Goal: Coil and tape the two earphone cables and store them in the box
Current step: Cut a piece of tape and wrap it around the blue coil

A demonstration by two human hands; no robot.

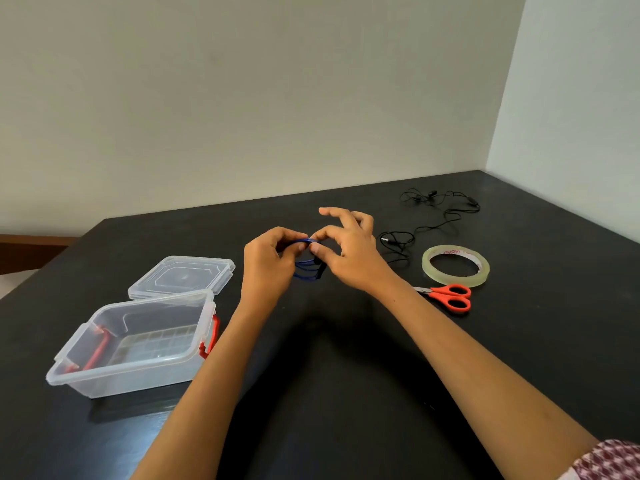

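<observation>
Far left, the clear plastic box with red latches (131, 379) sits open with nothing in it. Its clear lid (181, 277) lies flat just behind it, so storage is ready but unused.

My left hand (268, 261) is curled round the blue earphone cable (308, 268), which is gathered into a few loops and held just above the black table (346, 358). My right hand (349, 254) pinches the top of those loops between thumb and forefinger, other fingers lifted. I can't see any tape on it, so I'd call cable one coiled but not taped.

Right of that, the black earphone cable (440, 216) is sprawled loose toward the far corner, not coiled at all. The roll of clear tape (453, 279) and the orange-handled scissors (450, 296) lie just beside my right forearm, blades pointing at it.

So roughly a quarter done: taping, the whole second cable and boxing are all left.

Room-wise, there's lots of bare table between my arms. The box is near the left edge, and the walls close off the back and right.
</observation>
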